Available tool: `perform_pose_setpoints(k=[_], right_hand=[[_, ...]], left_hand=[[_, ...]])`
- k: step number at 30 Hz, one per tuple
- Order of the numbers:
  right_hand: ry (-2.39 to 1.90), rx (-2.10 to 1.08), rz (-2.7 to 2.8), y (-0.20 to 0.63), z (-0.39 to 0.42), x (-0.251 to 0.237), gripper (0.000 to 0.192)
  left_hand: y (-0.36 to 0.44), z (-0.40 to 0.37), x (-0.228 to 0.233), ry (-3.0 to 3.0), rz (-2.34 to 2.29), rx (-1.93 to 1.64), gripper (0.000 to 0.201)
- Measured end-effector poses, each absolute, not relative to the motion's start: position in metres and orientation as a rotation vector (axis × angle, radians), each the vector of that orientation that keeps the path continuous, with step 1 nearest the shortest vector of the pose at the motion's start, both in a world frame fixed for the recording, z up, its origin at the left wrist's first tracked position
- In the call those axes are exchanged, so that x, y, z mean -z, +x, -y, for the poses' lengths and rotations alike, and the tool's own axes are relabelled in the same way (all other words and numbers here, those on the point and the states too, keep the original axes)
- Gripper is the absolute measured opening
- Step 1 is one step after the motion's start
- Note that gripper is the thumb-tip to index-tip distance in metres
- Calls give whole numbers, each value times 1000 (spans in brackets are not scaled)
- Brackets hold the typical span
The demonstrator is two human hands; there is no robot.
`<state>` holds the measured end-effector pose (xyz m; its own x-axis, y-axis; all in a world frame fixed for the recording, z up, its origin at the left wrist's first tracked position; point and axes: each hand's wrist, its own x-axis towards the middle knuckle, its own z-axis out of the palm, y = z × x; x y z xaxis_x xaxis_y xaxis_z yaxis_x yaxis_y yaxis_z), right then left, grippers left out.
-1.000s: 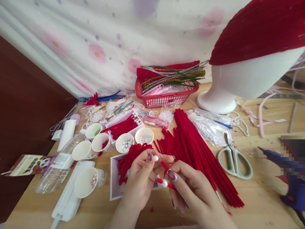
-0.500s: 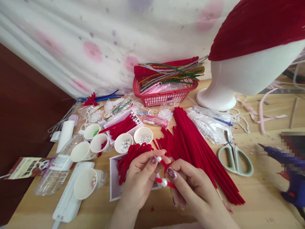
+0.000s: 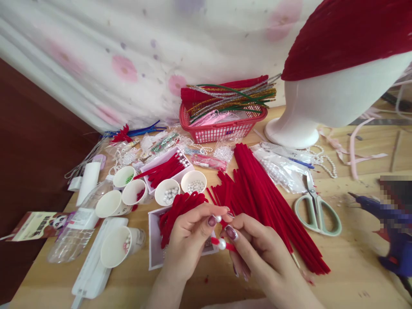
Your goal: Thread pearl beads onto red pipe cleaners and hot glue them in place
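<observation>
Between the thumb and forefinger of my left hand (image 3: 189, 240) is a small white pearl bead (image 3: 218, 219). My right hand (image 3: 257, 249) is closed on a short red pipe cleaner (image 3: 230, 247). Another pearl bead (image 3: 222, 243), larger, sits on the red strip beside my right thumb. The fingertips of both hands nearly meet, and they hide part of the red strip. Behind my left hand stands a white box (image 3: 155, 249) with bent red pipe cleaners (image 3: 180, 212) in it. A bundle of long red pipe cleaners (image 3: 267, 206) lies beyond my right hand.
Paper cups with beads (image 3: 167, 193) stand at the left. Green-handled scissors (image 3: 317, 214) and a blue glue gun (image 3: 383, 219) lie at the right. Farther back are a red basket (image 3: 222, 132) and a white mannequin head (image 3: 299, 111) with a red covering.
My left fingertips and the small pearl bead have moved slightly right and down, closer to my right fingers. My right hand stays nearly in place.
</observation>
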<state>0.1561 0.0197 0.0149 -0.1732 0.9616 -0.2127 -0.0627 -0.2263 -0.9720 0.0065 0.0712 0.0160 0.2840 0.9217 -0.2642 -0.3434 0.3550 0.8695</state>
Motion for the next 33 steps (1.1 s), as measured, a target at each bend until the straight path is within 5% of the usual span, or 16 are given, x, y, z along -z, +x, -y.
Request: perform_pose_setpoints(k=[10,16,20,25,28,33], right_hand=[[-1163,-1492,1213,159,-18,-7,35],[-1386,-1357,1134,160,-14,-10,39],[-1449,-1327,1113,163,-10,-7,45],[-1428,-1308,1149,171,-7,-6,43],[-1424,-1307,1139,175,-6,-5,44],[-1415,-1296,1059,178,-6,-1,46]], left_hand=[[4,-75,-8,735,-721,-852,19],[-17,-102,-26,1306,-1319,-1032,15],[-16,-140,-34,1985,-1544,-524,30],[9,-176,-27,2113,-1543,-39,10],[19,-183,-24,2131,-1554,168,29],[22,-184,-25,2160,-1551,313,33]])
